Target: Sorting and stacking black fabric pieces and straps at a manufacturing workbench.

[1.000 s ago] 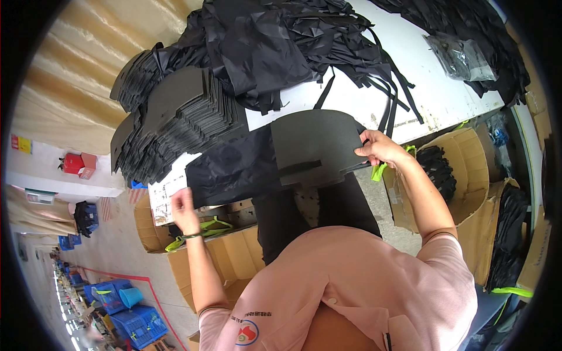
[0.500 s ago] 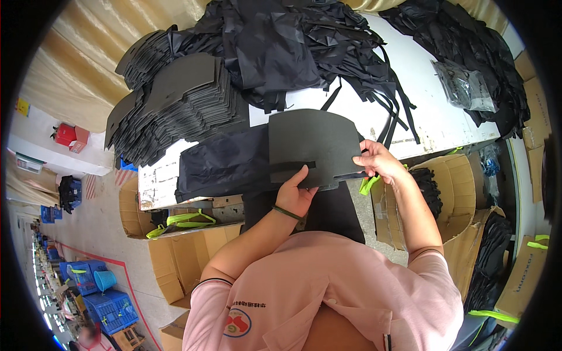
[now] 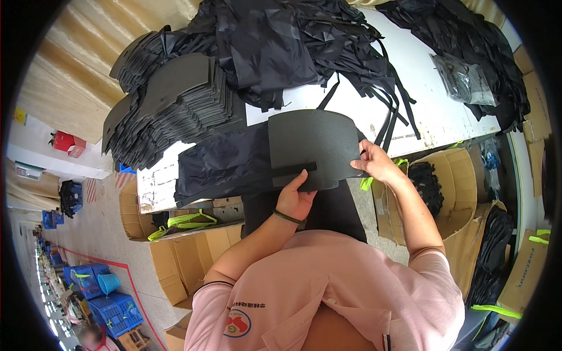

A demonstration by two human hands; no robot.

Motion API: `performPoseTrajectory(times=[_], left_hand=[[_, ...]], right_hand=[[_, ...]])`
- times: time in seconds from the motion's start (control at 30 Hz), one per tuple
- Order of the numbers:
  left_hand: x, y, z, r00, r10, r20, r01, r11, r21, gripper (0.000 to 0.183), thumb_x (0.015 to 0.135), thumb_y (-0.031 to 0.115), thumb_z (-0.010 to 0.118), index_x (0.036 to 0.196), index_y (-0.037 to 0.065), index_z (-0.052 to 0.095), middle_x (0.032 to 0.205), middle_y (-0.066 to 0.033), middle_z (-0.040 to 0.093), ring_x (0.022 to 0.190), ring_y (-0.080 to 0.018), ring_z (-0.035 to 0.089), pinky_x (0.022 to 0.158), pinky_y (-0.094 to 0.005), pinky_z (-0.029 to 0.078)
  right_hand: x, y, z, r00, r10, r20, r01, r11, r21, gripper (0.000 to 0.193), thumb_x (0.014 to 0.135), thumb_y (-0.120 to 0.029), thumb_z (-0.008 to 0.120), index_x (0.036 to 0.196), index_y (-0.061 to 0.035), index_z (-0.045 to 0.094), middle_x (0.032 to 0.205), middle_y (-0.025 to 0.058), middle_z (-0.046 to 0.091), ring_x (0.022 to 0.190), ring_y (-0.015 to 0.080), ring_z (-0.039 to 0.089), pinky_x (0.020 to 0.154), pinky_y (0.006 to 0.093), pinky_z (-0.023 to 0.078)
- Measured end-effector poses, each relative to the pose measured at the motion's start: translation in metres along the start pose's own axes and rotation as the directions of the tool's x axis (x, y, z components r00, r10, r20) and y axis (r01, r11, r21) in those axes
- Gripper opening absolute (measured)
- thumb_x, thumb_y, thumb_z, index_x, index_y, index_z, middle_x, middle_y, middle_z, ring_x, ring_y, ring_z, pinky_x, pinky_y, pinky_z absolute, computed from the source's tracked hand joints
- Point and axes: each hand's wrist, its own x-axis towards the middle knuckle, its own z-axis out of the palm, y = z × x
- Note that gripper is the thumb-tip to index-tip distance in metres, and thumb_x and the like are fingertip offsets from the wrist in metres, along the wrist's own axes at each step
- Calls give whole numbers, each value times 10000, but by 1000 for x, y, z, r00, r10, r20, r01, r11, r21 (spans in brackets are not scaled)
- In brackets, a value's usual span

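A dark grey foam panel (image 3: 313, 140) with a curved top edge is held up at the near edge of the table. My left hand (image 3: 295, 199) is closed on its lower edge, thumb pressing a black strap (image 3: 295, 169) flat against the panel's face. At the panel's right edge, my right hand (image 3: 374, 162) is closed, thumb in front and fingers partly hidden behind. Black fabric (image 3: 222, 161) extends left from the panel and lies on the table; how the two join behind the panel is hidden.
Stacked foam panels (image 3: 175, 88) stand at the table's left, beside heaped black fabric pieces (image 3: 269, 47) with dangling straps. A clear plastic bag (image 3: 462, 82) lies on another black pile (image 3: 468, 41) at right. Cardboard boxes (image 3: 456, 187) sit below the table; blue crates (image 3: 114, 310) stand at lower left.
The black strap piece seen by my right hand at the panel's lower right corner no longer shows. The panel and both hands stay in nearly the same place.
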Motion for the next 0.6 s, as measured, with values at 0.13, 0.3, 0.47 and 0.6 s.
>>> performPoseTrajectory(times=[0.13,0.3,0.47,0.6], left_hand=[[-2,1,4,1000,25,-7,-25,1000,-7,276,904,54,599,1177,80,564,1174,-67,617,1112,-223,580,976,-390,470],[-16,17,31,988,-157,-11,157,985,74,318,985,287,493,1211,77,571,1184,-84,627,1124,-277,580,1006,-437,430],[-40,32,2,688,-704,177,260,466,846,496,966,423,493,1263,28,537,1190,-149,625,1106,-309,596,1006,-444,414],[-29,48,51,583,-310,751,-671,-705,230,712,850,505,611,1395,91,416,1418,-192,420,1324,-377,377,1068,-561,280]], right_hand=[[2,0,2,1000,6,-9,-6,1000,-25,236,805,-66,717,842,-53,484,637,-24,487,570,79,457,525,272,396],[0,4,-6,996,92,13,-93,979,181,224,815,-50,712,873,-81,497,609,-61,439,501,44,403,450,211,314],[-1,4,-10,993,110,50,-118,972,205,223,837,-88,713,906,-66,502,597,-29,491,452,58,431,403,218,331],[14,-1,-31,984,150,98,-142,986,-85,215,862,-205,696,912,-37,572,651,53,611,507,89,557,427,251,410]])
